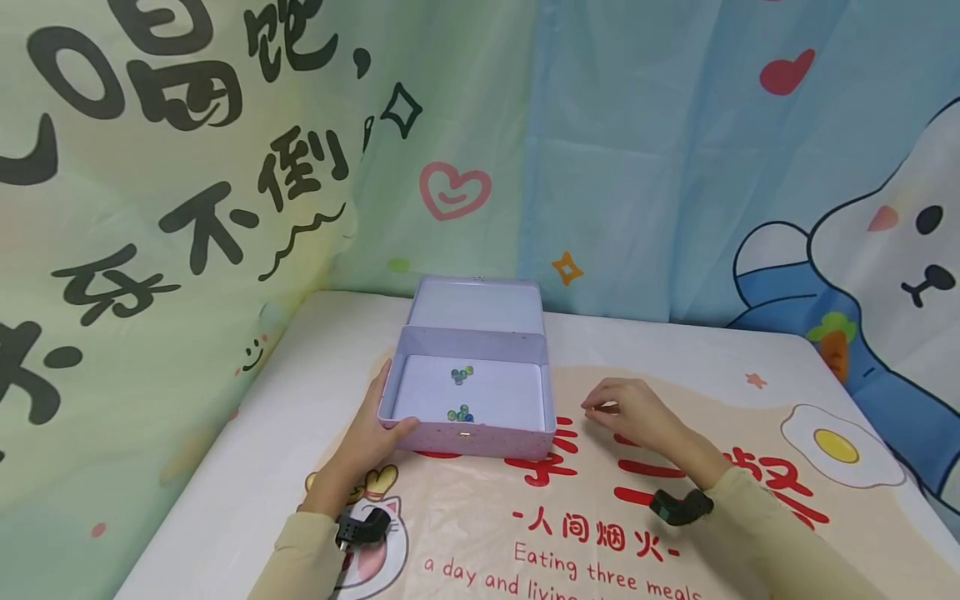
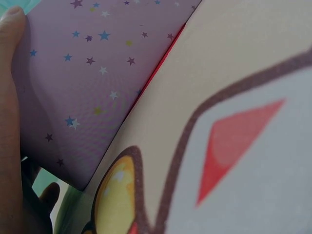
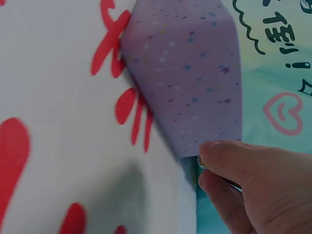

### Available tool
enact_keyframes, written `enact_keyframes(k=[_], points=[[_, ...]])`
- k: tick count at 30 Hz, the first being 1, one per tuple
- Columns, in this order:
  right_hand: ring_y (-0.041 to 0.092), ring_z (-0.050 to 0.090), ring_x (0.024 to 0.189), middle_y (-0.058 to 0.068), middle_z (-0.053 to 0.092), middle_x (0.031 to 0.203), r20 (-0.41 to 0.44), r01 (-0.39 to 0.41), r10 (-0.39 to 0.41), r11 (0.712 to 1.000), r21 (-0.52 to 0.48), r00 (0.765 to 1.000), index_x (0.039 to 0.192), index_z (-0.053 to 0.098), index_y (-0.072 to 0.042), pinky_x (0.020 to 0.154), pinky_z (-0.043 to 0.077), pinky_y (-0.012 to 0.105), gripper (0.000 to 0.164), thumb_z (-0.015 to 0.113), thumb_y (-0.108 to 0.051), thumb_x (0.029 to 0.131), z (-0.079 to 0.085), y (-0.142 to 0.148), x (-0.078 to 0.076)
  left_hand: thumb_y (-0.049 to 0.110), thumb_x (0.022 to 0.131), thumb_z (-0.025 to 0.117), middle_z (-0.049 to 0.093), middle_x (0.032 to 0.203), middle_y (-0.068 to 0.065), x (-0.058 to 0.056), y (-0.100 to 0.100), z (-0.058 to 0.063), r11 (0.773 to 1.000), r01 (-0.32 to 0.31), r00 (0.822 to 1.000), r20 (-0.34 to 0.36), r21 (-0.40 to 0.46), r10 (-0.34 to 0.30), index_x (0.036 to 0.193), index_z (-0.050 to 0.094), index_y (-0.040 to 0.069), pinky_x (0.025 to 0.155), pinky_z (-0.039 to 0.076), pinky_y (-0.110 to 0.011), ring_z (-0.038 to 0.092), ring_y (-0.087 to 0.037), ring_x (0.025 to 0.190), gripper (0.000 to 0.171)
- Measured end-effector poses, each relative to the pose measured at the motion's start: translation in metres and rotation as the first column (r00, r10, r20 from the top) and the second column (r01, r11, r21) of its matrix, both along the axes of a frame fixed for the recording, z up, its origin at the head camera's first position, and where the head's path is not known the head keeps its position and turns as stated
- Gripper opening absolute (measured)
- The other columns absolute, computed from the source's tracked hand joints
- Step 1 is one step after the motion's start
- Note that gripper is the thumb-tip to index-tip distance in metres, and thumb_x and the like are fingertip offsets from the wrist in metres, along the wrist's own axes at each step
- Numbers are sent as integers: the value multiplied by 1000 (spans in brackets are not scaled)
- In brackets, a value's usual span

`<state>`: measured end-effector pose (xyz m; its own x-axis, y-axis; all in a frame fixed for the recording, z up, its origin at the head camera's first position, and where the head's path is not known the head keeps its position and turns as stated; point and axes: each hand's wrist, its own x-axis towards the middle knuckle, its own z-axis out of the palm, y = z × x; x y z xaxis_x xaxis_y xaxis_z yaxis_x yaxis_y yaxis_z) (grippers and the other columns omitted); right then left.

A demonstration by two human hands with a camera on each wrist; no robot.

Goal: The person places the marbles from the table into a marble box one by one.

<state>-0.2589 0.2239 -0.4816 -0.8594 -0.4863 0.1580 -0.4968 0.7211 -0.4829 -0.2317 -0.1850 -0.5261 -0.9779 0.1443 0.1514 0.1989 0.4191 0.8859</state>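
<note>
A lilac tin box [image 1: 472,439] with a star pattern on its outside stands on the table, its hinged lid [image 1: 477,304] tipped back. Inside lie glass marbles in two small groups, one group of marbles [image 1: 461,375] farther back and another group [image 1: 461,414] near the front wall. My left hand [image 1: 369,437] grips the box's front left corner, thumb [image 2: 10,41] along the front. To the right of the box, apart from it, my right hand [image 1: 633,411] pinches a small glassy marble [image 3: 201,163] between thumb and forefinger, mostly hidden by the fingertips.
A printed cloth with red characters [image 1: 592,533] and a fried egg picture [image 1: 836,446] covers the white table [image 1: 300,350]. Behind and to the left hang printed curtains [image 1: 622,167]. Each wrist carries a black camera, such as the right wrist camera [image 1: 681,507].
</note>
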Motion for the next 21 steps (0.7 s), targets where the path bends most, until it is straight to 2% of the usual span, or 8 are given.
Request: enact_keyframes(k=[8, 11, 16, 21], points=[[14, 67, 84, -3, 70, 89, -42, -25, 24, 1000, -14, 999, 94, 75, -12, 76, 58, 33, 15, 76, -11, 80, 22, -13, -8, 32, 80, 70, 11, 160, -2, -2, 0, 1, 1000, 0, 1000, 3, -23, 0, 149, -2, 45, 107, 27, -63, 22, -36, 143, 100], [13, 67, 84, -3, 70, 90, -33, -31, 30, 999, -18, 999, 94, 76, -14, 77, 58, 33, 14, 76, -12, 80, 30, -19, -13, 34, 80, 70, 11, 160, -1, -3, 0, 1, 1000, 5, 1000, 0, -24, -5, 149, -3, 45, 107, 26, -63, 22, -36, 143, 101], [14, 66, 84, -1, 70, 91, -9, -75, 75, 997, -15, 997, 96, 76, -12, 77, 58, 33, 15, 74, -14, 81, 40, -32, -23, 32, 80, 71, 11, 160, -1, -2, 0, 1, 1000, 7, 1000, -2, -8, -8, 149, -1, 45, 108, 26, -63, 23, -36, 143, 101], [14, 66, 84, 0, 71, 92, -23, -136, 136, 991, -10, 990, 96, 76, -11, 76, 58, 30, 15, 74, -13, 81, 46, -48, -35, 30, 80, 71, 12, 160, 0, 0, 0, 1, 1000, -4, 1000, 8, 0, 4, 149, 0, 46, 108, 27, -62, 23, -35, 143, 100]])
